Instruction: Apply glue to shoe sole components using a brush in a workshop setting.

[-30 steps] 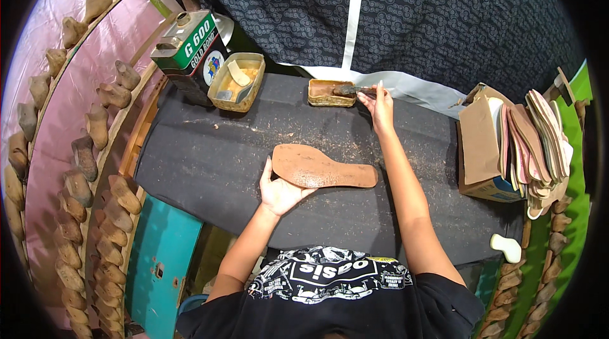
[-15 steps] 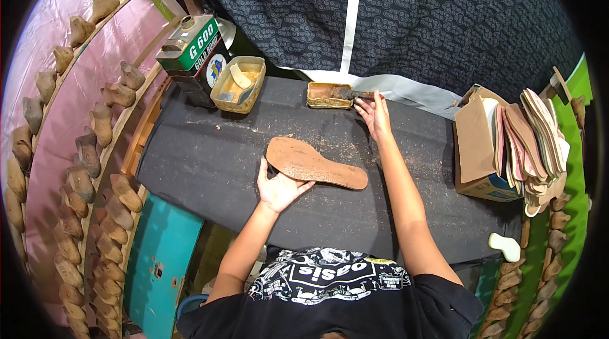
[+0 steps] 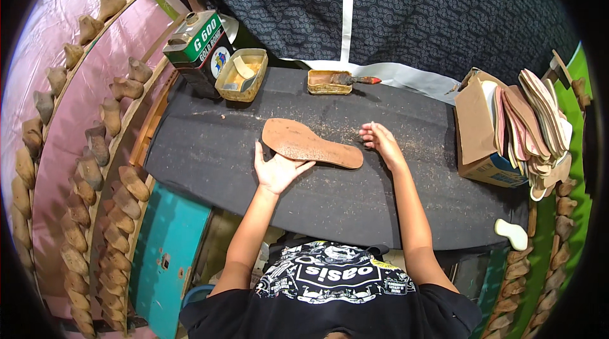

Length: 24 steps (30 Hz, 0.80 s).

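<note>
A brown shoe sole [image 3: 307,143] rests on my left hand [image 3: 279,171], with the palm beneath it and the thumb and fingers at its near edge. The wide end points left and the narrow end right; its upper face looks speckled and slightly glossy. Just right of the narrow end, my right hand [image 3: 381,141] hovers with nothing in it, its fingers loosely bent and apart. Farther back, a brush [image 3: 360,79] with a red-tipped handle lies across a small rectangular tin [image 3: 323,89], its bristle end over the tin.
At the back left stand a green and black metal can [image 3: 198,51] and a yellowish tub [image 3: 238,94] with scraper-like pieces inside. A cardboard box [image 3: 476,139] full of soles is on the right, with a pale sole-shaped piece [image 3: 511,234] nearer. Wooden shoe lasts [image 3: 101,142] line racks on both sides.
My right hand has let go of the brush, left it across the tin, and come back nearer to the sole. My left hand still holds the sole.
</note>
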Each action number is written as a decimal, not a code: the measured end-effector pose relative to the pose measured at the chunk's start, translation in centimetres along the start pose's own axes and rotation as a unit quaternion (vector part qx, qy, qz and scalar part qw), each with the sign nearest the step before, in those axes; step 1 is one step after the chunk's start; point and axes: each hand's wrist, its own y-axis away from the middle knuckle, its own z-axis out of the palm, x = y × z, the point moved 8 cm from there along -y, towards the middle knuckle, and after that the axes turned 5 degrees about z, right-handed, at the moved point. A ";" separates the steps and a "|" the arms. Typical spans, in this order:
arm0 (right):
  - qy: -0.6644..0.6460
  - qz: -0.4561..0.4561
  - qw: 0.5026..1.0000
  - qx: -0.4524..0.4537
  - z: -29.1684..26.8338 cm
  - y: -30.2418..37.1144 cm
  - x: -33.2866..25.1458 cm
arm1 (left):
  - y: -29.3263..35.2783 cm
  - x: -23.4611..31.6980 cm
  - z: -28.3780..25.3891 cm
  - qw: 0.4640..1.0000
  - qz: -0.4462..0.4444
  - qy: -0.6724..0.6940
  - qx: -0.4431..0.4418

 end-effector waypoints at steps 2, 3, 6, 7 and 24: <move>0.020 0.003 0.999 -0.026 0.6 0.7 -0.4 | 0.6 0.1 0.5 1.000 0.016 -0.007 -0.005; 0.037 0.006 0.998 -0.046 1.0 1.1 -0.6 | 1.0 0.2 0.9 1.000 0.026 -0.015 -0.009; 0.024 0.025 0.995 -0.090 2.4 2.0 -0.4 | 3.1 0.2 1.9 0.997 0.073 -0.007 0.000; 0.003 0.045 0.993 -0.110 3.1 2.4 0.0 | 4.0 0.2 2.0 0.995 0.094 -0.021 0.004; -0.048 0.262 0.842 -0.470 18.3 20.7 8.2 | 31.0 -3.1 2.9 0.867 0.477 -0.057 0.135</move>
